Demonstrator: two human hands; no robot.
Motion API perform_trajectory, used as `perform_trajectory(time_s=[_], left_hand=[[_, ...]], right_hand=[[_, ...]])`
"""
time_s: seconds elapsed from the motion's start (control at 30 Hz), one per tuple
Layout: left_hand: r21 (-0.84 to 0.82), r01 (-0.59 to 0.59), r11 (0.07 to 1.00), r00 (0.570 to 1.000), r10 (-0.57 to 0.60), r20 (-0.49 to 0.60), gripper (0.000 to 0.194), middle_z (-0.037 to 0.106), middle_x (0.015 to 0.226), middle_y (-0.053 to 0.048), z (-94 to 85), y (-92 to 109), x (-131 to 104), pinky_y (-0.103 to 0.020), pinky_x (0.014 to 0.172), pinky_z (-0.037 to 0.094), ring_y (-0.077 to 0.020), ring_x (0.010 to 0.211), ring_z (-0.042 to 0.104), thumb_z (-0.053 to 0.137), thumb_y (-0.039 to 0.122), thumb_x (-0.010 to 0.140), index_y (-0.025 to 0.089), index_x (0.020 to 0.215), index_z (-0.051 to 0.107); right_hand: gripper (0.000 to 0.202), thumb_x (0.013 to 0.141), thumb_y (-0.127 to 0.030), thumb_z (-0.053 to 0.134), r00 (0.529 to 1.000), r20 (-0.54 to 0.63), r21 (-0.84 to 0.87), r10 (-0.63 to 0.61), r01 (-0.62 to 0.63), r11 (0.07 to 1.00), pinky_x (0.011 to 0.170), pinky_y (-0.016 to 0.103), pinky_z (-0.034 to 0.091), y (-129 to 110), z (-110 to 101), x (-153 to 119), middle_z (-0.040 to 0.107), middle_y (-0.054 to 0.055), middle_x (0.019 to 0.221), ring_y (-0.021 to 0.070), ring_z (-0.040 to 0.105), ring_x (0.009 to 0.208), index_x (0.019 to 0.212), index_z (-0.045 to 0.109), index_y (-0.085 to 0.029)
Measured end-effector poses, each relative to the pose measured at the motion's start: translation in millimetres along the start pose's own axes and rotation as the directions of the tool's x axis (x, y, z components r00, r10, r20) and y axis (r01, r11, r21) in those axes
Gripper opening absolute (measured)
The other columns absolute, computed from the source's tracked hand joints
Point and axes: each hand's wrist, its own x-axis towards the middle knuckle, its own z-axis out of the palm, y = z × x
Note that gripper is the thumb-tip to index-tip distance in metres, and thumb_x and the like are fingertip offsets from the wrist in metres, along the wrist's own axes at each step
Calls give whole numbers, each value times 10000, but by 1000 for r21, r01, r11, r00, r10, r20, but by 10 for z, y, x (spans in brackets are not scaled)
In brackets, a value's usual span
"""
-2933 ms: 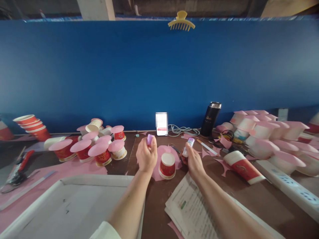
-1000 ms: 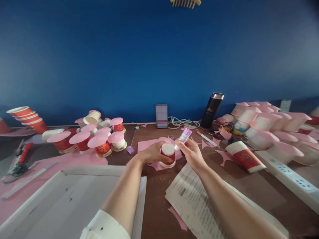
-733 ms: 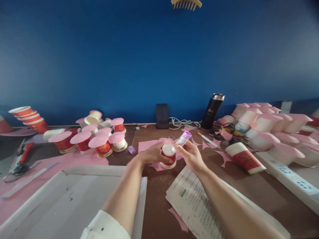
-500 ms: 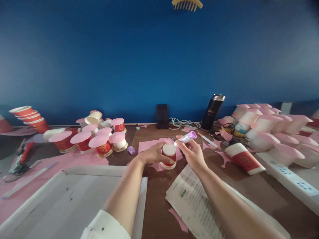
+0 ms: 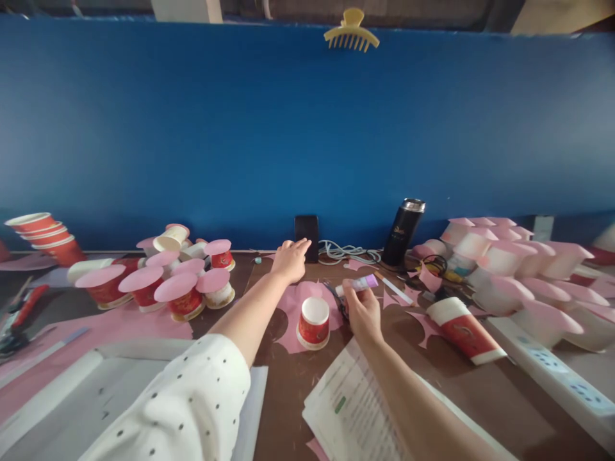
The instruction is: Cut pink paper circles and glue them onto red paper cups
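The left arm, in a polka-dotted sleeve (image 5: 192,397), stretches past the left side of the upturned paper cup (image 5: 314,330). Its left hand (image 5: 291,262) is beyond the cup, palm down, fingers extended and wrapped around nothing, in front of a dark-screened phone (image 5: 305,227); whether the fingertips touch it is hard to tell. The right hand (image 5: 364,314), just right of the cup, is clamped on a glue stick (image 5: 360,283), held nearly level, its pale end toward the cup and its purple end away. The cup, red with gold patterning, stands on pink paper (image 5: 288,307), apart from both hands. Farther right beyond it, a black flask (image 5: 402,234) bears a pale logo, too small to read. Nearer than the cup, printed sheets (image 5: 346,400) show illegible lines and a green mark.
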Motion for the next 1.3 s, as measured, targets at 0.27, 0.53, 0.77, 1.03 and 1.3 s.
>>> perform_trajectory(time_s=[0.27, 0.53, 0.77, 1.03, 1.3], left_hand=[[244, -224, 943, 973, 203, 111, 675, 362, 1488, -68, 233, -208, 257, -460, 997, 284, -287, 1231, 365, 402, 36, 747, 195, 1403, 390], [320, -166, 933, 986, 152, 68, 668, 345, 1498, -61, 132, -355, 323, -445, 983, 289, -297, 1198, 371, 411, 34, 752, 183, 1403, 391], [162, -123, 979, 992, 120, 30, 564, 387, 1466, -88, -176, -446, 361, -481, 1046, 229, -300, 1264, 332, 452, 35, 766, 177, 1311, 486], [-843, 263, 470, 744, -654, -133, 259, 555, 1017, -94, -1080, -325, 912, -395, 807, 476, -191, 949, 548, 359, 335, 952, 119, 1020, 483], [-995, -80, -62, 743, -669, -18, 98, 521, 703, 21, -1176, 306, -49, -158, 447, 313, -36, 503, 421, 555, 246, 830, 161, 876, 542]], right_hand=[[362, 765, -541, 595, 995, 56, -76, -80, 84, 994, 483, 258, 359, 53, 28, 28, 583, 3, 578, 150, 496, 527, 737, 598, -181], [359, 763, -535, 598, 996, 63, -99, -68, 74, 992, 502, 263, 364, 36, 60, 22, 585, 1, 580, 148, 499, 538, 715, 590, -179], [359, 755, -534, 601, 995, 62, -106, -75, 82, 991, 503, 259, 359, 36, 62, 29, 562, -13, 545, 144, 494, 525, 713, 588, -178], [404, 743, -553, 601, 988, 100, -104, -117, 128, 986, 546, 269, 393, 28, 37, 18, 616, 17, 611, 164, 544, 574, 807, 645, -156], [482, 711, -599, 614, 992, 39, -22, -118, 119, 993, 500, 268, 401, -41, -19, 2, 626, 21, 607, 169, 546, 548, 890, 658, -154]])
